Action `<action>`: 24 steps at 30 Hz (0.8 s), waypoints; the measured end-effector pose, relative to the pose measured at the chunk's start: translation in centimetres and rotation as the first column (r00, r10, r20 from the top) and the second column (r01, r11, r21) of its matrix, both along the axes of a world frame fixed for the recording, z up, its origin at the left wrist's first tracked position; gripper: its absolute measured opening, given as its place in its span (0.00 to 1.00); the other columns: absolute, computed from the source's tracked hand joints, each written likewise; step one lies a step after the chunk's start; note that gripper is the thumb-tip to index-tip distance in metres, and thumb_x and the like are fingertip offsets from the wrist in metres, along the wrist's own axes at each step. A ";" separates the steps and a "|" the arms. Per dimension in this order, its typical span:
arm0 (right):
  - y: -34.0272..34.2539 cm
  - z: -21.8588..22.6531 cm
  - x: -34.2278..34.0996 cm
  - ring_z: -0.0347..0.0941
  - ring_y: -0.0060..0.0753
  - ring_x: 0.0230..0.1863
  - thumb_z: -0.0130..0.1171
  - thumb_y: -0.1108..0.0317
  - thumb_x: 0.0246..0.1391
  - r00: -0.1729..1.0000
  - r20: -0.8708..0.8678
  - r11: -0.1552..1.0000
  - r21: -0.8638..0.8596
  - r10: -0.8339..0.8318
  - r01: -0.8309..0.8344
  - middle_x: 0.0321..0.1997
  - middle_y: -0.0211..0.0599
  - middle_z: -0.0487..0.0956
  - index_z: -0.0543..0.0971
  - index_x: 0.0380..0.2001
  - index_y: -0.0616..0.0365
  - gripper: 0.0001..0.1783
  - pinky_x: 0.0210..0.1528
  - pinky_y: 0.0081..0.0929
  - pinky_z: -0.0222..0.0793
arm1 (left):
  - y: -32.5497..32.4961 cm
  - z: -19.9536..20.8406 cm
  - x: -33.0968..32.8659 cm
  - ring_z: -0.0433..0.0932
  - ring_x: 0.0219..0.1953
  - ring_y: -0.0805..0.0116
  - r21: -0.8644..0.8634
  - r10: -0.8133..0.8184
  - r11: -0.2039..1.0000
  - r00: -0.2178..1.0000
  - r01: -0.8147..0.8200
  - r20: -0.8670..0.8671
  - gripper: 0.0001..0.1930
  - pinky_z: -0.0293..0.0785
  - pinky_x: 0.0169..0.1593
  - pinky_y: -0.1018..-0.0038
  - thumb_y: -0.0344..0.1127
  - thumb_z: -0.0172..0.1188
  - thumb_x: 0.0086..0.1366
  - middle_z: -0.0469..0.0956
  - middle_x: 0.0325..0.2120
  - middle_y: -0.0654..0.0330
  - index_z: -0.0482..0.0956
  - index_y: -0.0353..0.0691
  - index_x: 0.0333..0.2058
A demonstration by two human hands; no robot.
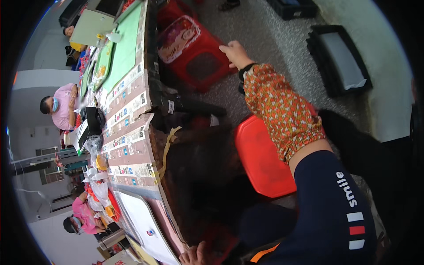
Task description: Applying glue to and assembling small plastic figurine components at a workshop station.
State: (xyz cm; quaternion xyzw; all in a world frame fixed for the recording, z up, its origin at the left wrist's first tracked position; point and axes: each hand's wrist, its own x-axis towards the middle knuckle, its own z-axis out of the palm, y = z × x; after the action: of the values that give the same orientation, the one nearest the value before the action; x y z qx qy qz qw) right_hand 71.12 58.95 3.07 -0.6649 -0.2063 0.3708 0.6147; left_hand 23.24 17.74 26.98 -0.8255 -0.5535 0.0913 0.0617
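My right hand (236,54) reaches far out, its fingers closed on the edge of a red plastic stool (205,62) with a colourful label on its seat. A floral sleeve cover (282,112) wraps that forearm, with a dark band at the wrist. Beneath my right arm is another red stool (263,163), partly hidden by the sleeve. At the bottom of the head view my left hand (193,255) is partly cut off, its fingers bent against the edge of the work table (128,119). A white board (148,225) lies on the table close to that hand.
Black trays (340,59) lie on the grey floor beside the wall. A green mat (126,42), a black box (92,120) and plastic bags (100,191) are on the table. People in pink (64,106) and yellow are across it. Dark shadow hides much of the space under the table.
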 end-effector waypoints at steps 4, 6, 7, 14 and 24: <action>8.5 -6.7 -0.3 0.68 0.57 0.65 0.64 0.45 0.50 0.950 0.312 1.000 -0.012 -0.015 0.020 0.64 0.62 0.71 0.63 0.67 0.67 0.49 0.67 0.42 0.64 | 2.6 -1.9 -3.2 0.73 0.36 0.56 -0.098 -0.182 0.979 0.983 0.179 -0.020 0.18 0.67 0.42 0.57 0.35 0.62 0.60 0.78 0.37 0.62 0.81 0.56 0.51; 12.2 -8.3 0.0 0.64 0.58 0.69 0.64 0.43 0.50 0.930 0.363 0.998 0.048 -0.062 0.048 0.66 0.63 0.69 0.62 0.68 0.66 0.50 0.70 0.42 0.60 | 3.6 -3.0 -3.9 0.73 0.35 0.57 -0.117 -0.165 0.980 0.986 0.163 -0.004 0.16 0.67 0.42 0.58 0.35 0.61 0.61 0.78 0.37 0.62 0.82 0.56 0.49; 14.4 -9.9 0.7 0.65 0.59 0.68 0.64 0.43 0.50 0.908 0.403 0.992 0.093 -0.117 0.087 0.66 0.63 0.69 0.62 0.68 0.66 0.50 0.69 0.42 0.61 | 4.1 -3.2 -4.1 0.74 0.35 0.58 -0.128 -0.163 0.978 0.986 0.166 0.030 0.15 0.67 0.41 0.58 0.34 0.60 0.62 0.79 0.37 0.63 0.84 0.56 0.47; 24.8 -12.1 2.5 0.78 0.43 0.47 0.61 0.51 0.60 0.575 -0.461 0.646 0.747 0.676 -0.160 0.47 0.48 0.81 0.70 0.62 0.64 0.34 0.51 0.37 0.73 | 5.4 -4.6 -6.4 0.74 0.33 0.63 -0.149 -0.135 0.979 0.991 0.137 0.024 0.15 0.68 0.38 0.61 0.35 0.62 0.59 0.79 0.37 0.66 0.85 0.58 0.45; 29.4 -16.9 1.7 0.79 0.31 0.34 0.61 0.59 0.60 0.969 -0.035 0.841 0.504 0.246 -0.195 0.38 0.36 0.82 0.78 0.51 0.59 0.20 0.33 0.33 0.75 | 8.3 -4.1 -7.6 0.73 0.33 0.64 -0.214 -0.142 0.966 0.990 0.142 0.016 0.16 0.68 0.38 0.61 0.36 0.61 0.59 0.79 0.38 0.66 0.85 0.58 0.45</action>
State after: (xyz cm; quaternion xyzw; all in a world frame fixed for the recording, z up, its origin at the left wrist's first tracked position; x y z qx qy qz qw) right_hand 72.86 88.37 -13.80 -0.4370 -0.3392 0.4058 0.7275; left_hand 15.64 26.01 22.86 -0.8650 -0.4797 0.1455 -0.0213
